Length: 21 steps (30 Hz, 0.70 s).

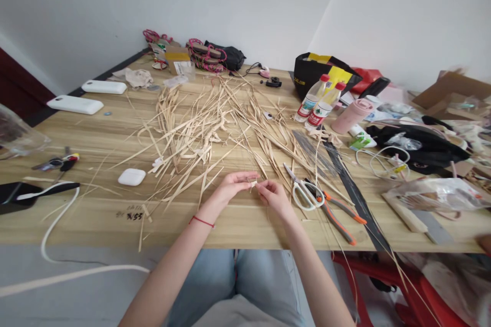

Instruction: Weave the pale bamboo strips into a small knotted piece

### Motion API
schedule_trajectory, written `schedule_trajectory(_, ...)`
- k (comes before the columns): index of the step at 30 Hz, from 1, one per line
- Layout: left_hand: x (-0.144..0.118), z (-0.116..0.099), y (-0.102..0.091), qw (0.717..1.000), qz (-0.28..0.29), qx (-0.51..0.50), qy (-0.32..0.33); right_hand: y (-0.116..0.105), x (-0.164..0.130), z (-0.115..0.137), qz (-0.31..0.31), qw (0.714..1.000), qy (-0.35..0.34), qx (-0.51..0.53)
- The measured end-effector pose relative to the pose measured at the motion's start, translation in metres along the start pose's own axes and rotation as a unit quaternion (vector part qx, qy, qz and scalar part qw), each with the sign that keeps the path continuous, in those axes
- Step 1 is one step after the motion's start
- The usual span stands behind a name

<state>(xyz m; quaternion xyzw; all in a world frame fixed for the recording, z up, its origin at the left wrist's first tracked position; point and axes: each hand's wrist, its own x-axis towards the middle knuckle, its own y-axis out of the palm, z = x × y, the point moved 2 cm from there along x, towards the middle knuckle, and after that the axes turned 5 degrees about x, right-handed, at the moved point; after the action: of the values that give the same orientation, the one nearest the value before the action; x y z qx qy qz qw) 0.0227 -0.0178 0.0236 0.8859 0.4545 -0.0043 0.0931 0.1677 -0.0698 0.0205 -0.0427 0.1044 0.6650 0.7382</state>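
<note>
Near the table's front edge, my left hand [235,185] and my right hand [271,194] meet over a small pale piece of woven straw [252,184]. My left fingers and thumb pinch its left side, while the right thumb and forefinger press on its other end. Fine details of the piece are too small to make out. Many dry straw strips [192,127] lie spread beyond my hands. White-handled scissors [307,195] and orange-and-grey pliers [339,214] rest just right of my right hand.
Two water bottles [321,104], a pink tumbler [353,115] and a black bag [326,69] stand at the back right. A white earphone case [131,177] and keys [57,162] lie left. Woven sandals [207,55] sit by the wall. A red stool [414,291] stands below the right edge.
</note>
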Motion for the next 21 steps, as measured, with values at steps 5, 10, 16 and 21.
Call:
schedule_trajectory(5, 0.0, -0.001, 0.0, 1.0, 0.001, 0.002, 0.004, -0.002, -0.002, 0.001, -0.038, 0.998, -0.031, -0.036)
schedule_trajectory(10, -0.001, -0.003, 0.0, 1.0, -0.001, 0.008, 0.002, 0.001, -0.006, 0.0, -0.064, 0.996, -0.047, -0.034)
schedule_trajectory(16, -0.001, -0.003, 0.001, 1.0, -0.003, 0.013, 0.006, 0.004, -0.009, 0.001, -0.083, 0.994, -0.069, -0.01)
schedule_trajectory(21, 0.0, -0.002, -0.001, 1.0, -0.009, 0.004, 0.001, 0.007, -0.011, 0.002, -0.1, 0.993, -0.058, 0.004)
